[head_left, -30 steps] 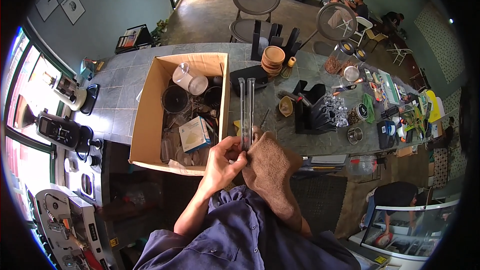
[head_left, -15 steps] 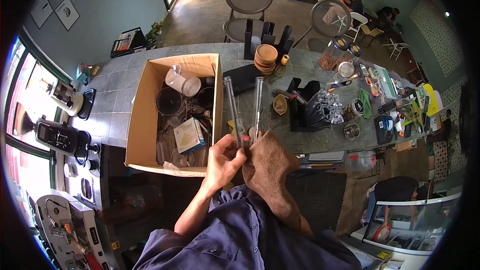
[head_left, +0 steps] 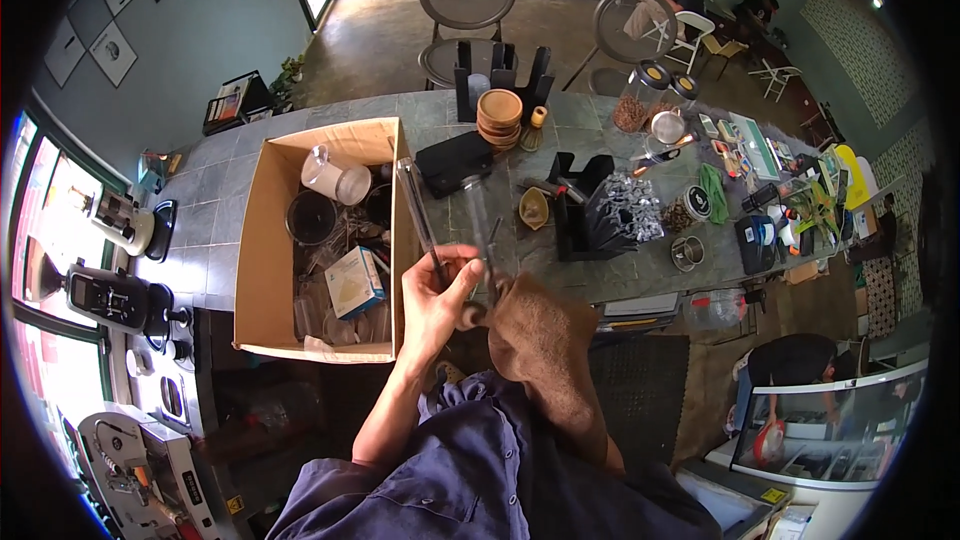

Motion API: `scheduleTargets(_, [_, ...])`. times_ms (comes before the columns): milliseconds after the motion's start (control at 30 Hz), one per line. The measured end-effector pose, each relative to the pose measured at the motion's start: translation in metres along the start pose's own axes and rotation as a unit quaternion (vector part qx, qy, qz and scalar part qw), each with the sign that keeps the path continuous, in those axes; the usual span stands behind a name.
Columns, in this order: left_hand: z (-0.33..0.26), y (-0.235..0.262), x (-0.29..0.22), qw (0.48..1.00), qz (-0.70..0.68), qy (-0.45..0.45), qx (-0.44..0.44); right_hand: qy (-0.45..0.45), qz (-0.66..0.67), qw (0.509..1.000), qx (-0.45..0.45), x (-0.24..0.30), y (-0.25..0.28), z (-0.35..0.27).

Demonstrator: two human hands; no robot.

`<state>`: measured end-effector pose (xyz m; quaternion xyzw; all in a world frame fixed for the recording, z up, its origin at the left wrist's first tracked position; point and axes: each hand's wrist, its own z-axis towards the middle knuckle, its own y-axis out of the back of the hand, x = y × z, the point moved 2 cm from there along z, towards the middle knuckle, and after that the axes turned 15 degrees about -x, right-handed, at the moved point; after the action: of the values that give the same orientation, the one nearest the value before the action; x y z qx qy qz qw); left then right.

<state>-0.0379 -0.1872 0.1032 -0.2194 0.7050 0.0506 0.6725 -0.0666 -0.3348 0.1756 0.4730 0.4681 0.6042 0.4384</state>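
My left hand [head_left: 433, 302] is closed, its fingers and thumb pinched round a long clear tube [head_left: 418, 208] that stands up over the rim of the cardboard box [head_left: 245, 270]. My right hand [head_left: 472, 317] is mostly hidden under a brown cloth [head_left: 548, 335], with only fingertips showing at its edge. A second clear tube [head_left: 474, 202], smeared by motion, rises from the cloth in that hand's grip. Inside the box lie a clear plastic jar [head_left: 322, 176], black containers [head_left: 311, 217], a small yellow and white carton [head_left: 354, 282] and clear plastic pieces.
Beyond my hands on the tiled counter [head_left: 590, 285] are stacked wooden bowls [head_left: 499, 120], a bamboo whisk [head_left: 535, 128], a black cutlery holder [head_left: 575, 220], jars [head_left: 643, 95] and a metal cup [head_left: 687, 253]. Coffee grinders [head_left: 108, 295] stand left. A person [head_left: 790, 360] bends behind a glass case at right.
The view has shifted, moving the box leftward in the picture. My left hand's tube has moved left and tilted, farther from the other tube. The cloth stays round my right hand.
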Motion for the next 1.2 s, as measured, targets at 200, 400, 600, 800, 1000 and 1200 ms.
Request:
scheduleTargets(200, [-0.002,-0.04,0.001,0.995,0.081,-0.016,0.06,-0.031,0.041,0.993,0.106,-0.045,-0.001,-0.011])
scheduleTargets(400, [-0.015,-0.078,0.022,0.988,0.095,-0.024,0.119,-0.023,0.013,0.997,0.066,-0.081,0.012,-0.013])
scheduleTargets(600, [0.004,-0.125,-0.003,0.994,0.091,-0.057,0.021,-0.136,0.222,0.961,0.089,-0.128,0.009,-0.035])
scheduleTargets(800, [0.027,-0.181,-0.002,0.96,0.067,-0.272,-0.008,-0.078,0.334,0.939,0.03,-0.188,-0.047,-0.052])
scheduleTargets(1000, [0.026,-0.237,0.058,0.921,0.114,-0.368,0.051,0.069,0.238,0.966,-0.079,-0.218,-0.068,-0.059])
scheduleTargets(1200, [0.016,-0.241,0.069,0.916,0.234,-0.323,0.034,0.001,0.23,0.973,0.014,-0.238,-0.036,-0.043])
